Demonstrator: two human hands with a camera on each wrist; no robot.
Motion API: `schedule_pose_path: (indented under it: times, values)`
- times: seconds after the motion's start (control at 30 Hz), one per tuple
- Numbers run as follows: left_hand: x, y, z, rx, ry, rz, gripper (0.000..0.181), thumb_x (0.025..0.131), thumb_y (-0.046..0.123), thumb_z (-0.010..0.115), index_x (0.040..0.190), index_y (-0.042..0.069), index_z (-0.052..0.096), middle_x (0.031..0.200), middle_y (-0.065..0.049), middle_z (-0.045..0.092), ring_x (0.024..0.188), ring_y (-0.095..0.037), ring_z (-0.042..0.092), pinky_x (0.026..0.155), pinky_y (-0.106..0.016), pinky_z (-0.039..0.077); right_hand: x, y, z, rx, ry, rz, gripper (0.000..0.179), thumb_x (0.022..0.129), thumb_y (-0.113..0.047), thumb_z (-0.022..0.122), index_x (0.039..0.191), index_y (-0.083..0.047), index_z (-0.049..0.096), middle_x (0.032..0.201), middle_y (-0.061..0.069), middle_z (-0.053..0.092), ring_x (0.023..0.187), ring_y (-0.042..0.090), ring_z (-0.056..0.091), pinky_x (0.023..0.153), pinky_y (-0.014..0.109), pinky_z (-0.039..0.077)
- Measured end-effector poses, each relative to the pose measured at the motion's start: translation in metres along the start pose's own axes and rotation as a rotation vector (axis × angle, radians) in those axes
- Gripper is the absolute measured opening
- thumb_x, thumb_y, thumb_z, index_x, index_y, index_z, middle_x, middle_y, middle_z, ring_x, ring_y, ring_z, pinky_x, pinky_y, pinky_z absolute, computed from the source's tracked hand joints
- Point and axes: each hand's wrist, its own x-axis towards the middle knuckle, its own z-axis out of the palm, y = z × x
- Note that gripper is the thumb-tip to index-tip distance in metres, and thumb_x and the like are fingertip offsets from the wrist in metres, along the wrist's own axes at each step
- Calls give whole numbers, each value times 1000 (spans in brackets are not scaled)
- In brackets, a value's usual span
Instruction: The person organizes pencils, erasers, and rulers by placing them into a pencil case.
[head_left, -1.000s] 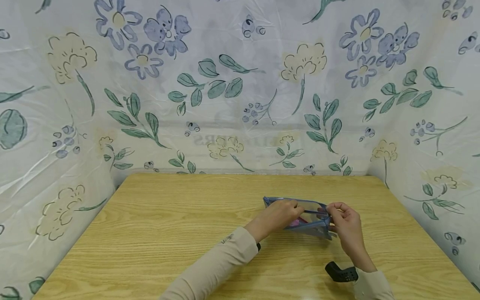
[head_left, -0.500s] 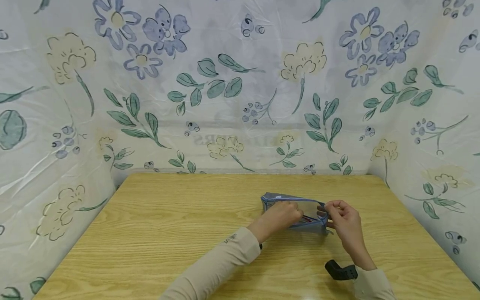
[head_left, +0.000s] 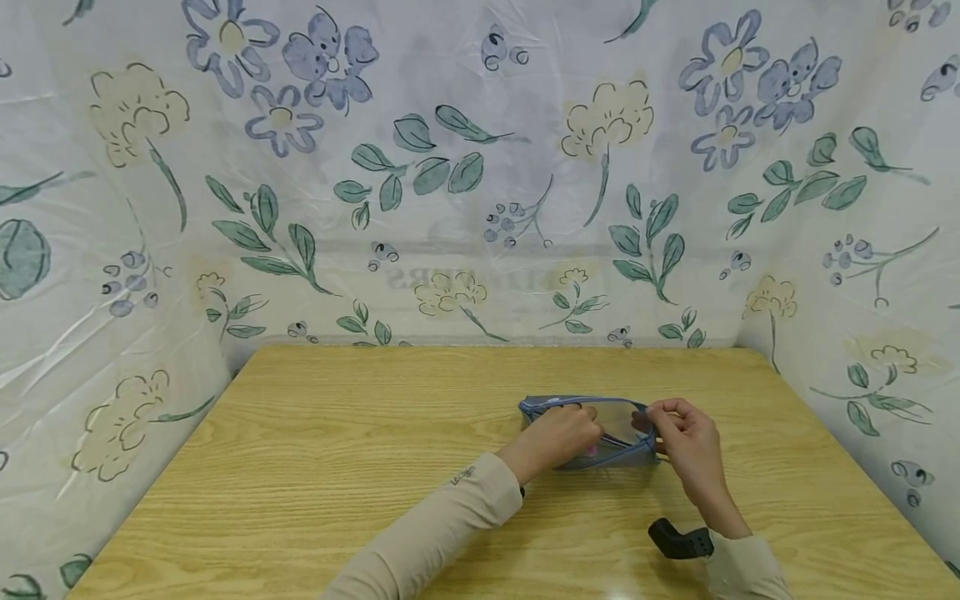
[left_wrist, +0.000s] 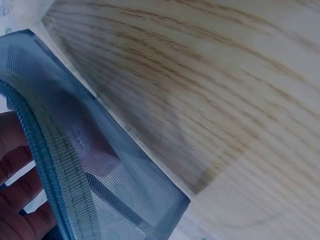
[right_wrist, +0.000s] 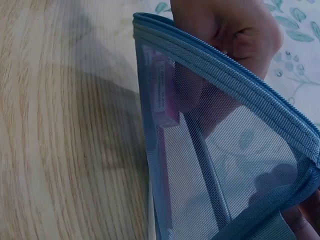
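A blue mesh zip pouch [head_left: 622, 457] sits on the table with its zipper mouth spread. My left hand [head_left: 555, 435] reaches down into the mouth, its fingers mostly hidden by the mesh. Through the mesh in the right wrist view, a small pink-and-white box [right_wrist: 164, 92] and a dark slender stick [right_wrist: 205, 165] lie close to those fingers. Whether they grip either one, I cannot tell. My right hand [head_left: 690, 442] pinches the pouch's right end by the zipper rim, some fingers behind the mesh. In the left wrist view, the zipper [left_wrist: 42, 155] crosses in front of several fingers.
The wood-grain table [head_left: 337, 433] stretches around the pouch. A floral curtain [head_left: 480, 192] hangs behind it and along both sides. A black wrist mount [head_left: 678, 540] sticks out beside the right sleeve, over the table.
The pouch has shifted slightly left and its mouth gapes wider. My left hand has stayed inside, moving a little. My right hand keeps its pinch on the rim.
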Motion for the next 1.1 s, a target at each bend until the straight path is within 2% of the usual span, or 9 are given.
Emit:
schedule_pose_path:
  times: [0.13,0.27,0.4,0.5,0.63,0.8,0.93,1.03,1.1]
  values:
    - [0,-1,2,13,-1,-5,11,92,27,66,92,22,76,87,3,64,73,-9,62,57,-18,49,0,0,1,0,1,6,23,99,-17,56,102,6,60,56,3,51,64,11,63,58,27,54]
    - [-1,-3,3,54,10,1,12,95,22,64,95,24,75,88,6,65,73,-7,62,60,-18,50,-1,0,2,26,-15,3,23,99,-16,56,102,7,60,60,2,58,70,12,67,58,27,54]
    - [-2,-6,1,52,11,4,13,95,17,63,96,22,75,88,6,66,74,-7,62,61,-19,50,-1,-1,2,33,-23,-6,23,99,-16,56,102,7,59,62,5,61,71,14,68,57,28,54]
    - [-2,-8,-2,33,-15,6,14,95,16,63,98,21,75,89,5,66,75,-7,62,61,-19,50,-1,-1,1,19,-15,-5,22,99,-16,56,102,6,59,54,2,46,62,12,63,56,28,54]
    - [-1,-10,-6,-4,-81,-2,14,96,16,62,99,21,75,90,5,65,77,-7,62,61,-18,49,-1,-2,0,21,-27,4,23,99,-16,55,103,6,59,53,-1,46,63,12,63,56,29,53]
    - [-2,-13,-8,-41,-115,2,14,97,17,60,99,21,74,90,5,65,79,-6,61,61,-18,49,-1,-3,0,36,-46,17,24,99,-17,55,104,7,59,66,4,66,70,12,67,56,28,53]
    - [-5,-13,-9,-67,-105,21,14,98,18,60,99,19,74,90,4,65,79,-6,60,60,-18,49,-1,-5,0,43,-60,22,27,99,-18,55,105,7,59,85,9,73,76,12,68,58,28,54]
    - [-8,-13,-10,-90,-73,43,12,97,17,61,97,19,73,87,4,63,75,-6,58,57,-17,46,-1,-5,0,34,-51,28,26,99,-18,55,105,7,59,81,9,72,73,12,68,58,28,54]
    - [-10,-14,-11,-122,-22,59,11,96,15,61,95,17,72,85,3,61,71,-6,56,55,-16,44,0,-4,0,30,-44,31,25,99,-17,55,104,7,59,79,8,72,72,12,67,58,28,54]
